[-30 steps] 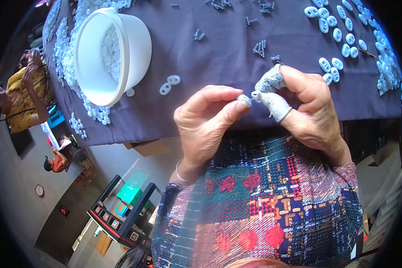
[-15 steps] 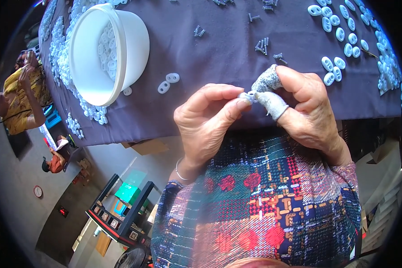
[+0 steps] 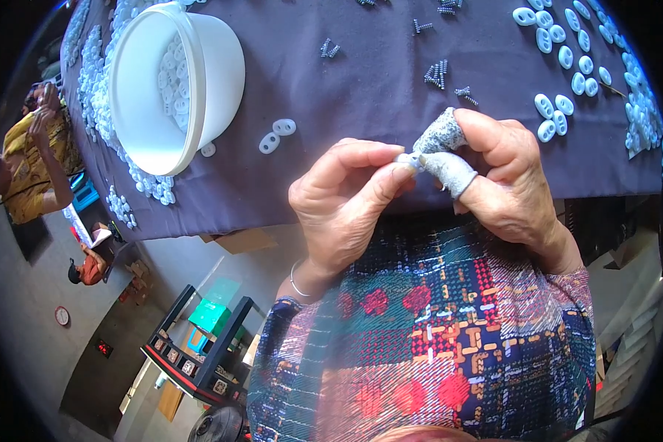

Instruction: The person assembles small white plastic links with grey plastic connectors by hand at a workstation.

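Observation:
Over the near edge of the table, my left hand point(image 3: 346, 195) pinches a small white plastic piece point(image 3: 407, 158) between thumb and forefinger. My right hand point(image 3: 504, 169) meets it from the other side, its thumb and forefinger wrapped in grey fabric finger covers and closed at the piece's right end. The fingertips hide most of the piece, so its shape is hard to make out. Left of my hands lie two oval white two-hole pieces point(image 3: 270, 142), touching end to end. Small dark coil springs point(image 3: 436, 74) lie in little groups beyond my hands.
A white plastic tub point(image 3: 225, 74), tipped toward the left, holds many white pieces. Heaps of small white parts point(image 3: 103, 110) lie behind it. Several oval two-hole pieces point(image 3: 552, 107) are spread at right, beside another heap point(image 3: 637, 110). Another person point(image 3: 33, 158) sits at far left.
Both hands stay in nearly the same pinch, with the white piece turned slightly and more covered by the fingertips. The whole view has shifted a little.

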